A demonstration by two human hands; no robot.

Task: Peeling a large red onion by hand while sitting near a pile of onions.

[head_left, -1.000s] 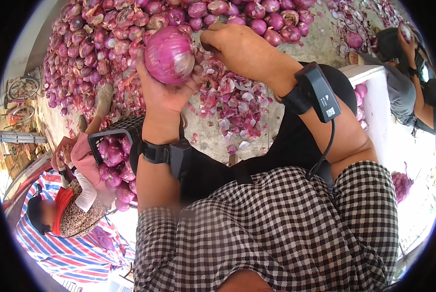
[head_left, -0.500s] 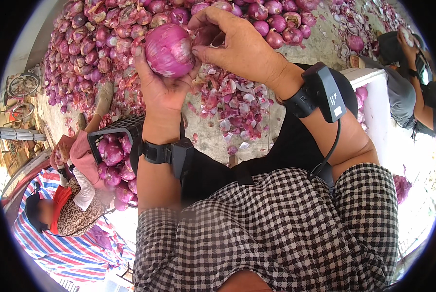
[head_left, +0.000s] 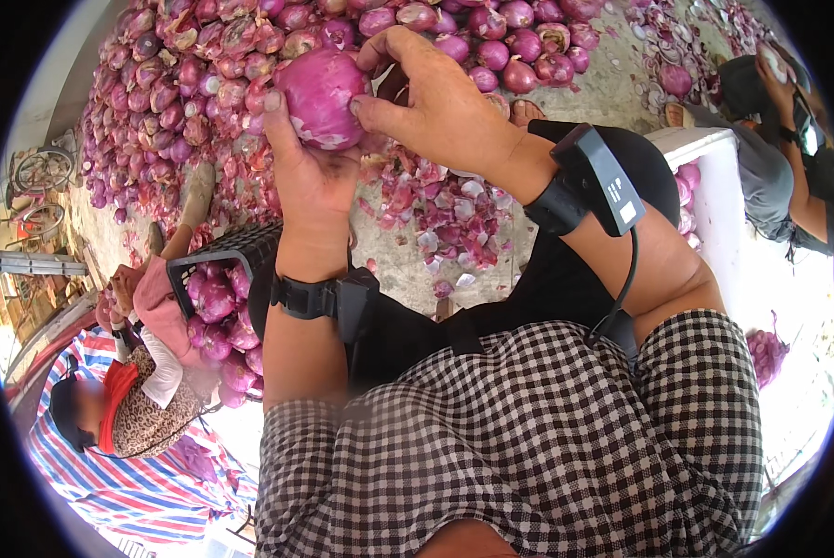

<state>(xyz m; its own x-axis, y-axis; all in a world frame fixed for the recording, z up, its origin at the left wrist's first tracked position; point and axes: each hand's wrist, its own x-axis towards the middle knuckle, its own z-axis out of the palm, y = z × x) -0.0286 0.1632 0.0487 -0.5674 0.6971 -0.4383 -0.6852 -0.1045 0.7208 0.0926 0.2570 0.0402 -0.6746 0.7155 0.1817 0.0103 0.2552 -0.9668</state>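
"Start at the far left. What's there?"

"A bicycle point(head_left: 45, 170), and lower down a red, white and blue striped sheet point(head_left: 100, 484). In front of the sheet is a co-worker point(head_left: 156, 395) in a leopard-print top, red scarf and dark cap."

"And next to them?"

"A big heap of red onions point(head_left: 170, 102) that runs along the top toward the right. Below it, a black plastic crate point(head_left: 259, 244) stands tilted in view, with glossy purple onions point(head_left: 215, 302) in it."

"Now the hands."

"The left hand point(head_left: 313, 177) is clamped on a large red onion point(head_left: 322, 98), cupped under it, thumb up along its left side. The onion is held up in front of the heap."

"And the right hand point(head_left: 431, 107)?"

"At the onion's right side, thumb and forefinger bent against it. I can't tell whether they're pinching any skin."

"Below that?"

"Loose onion peels point(head_left: 463, 209), scattered on the concrete floor point(head_left: 393, 270)."

"And over on the right?"

"A white box point(head_left: 722, 195) with more onions point(head_left: 687, 195) inside, just beside the right knee. Past it, a second co-worker point(head_left: 775, 191) in grey trousers holds up a pale onion point(head_left: 772, 65)."
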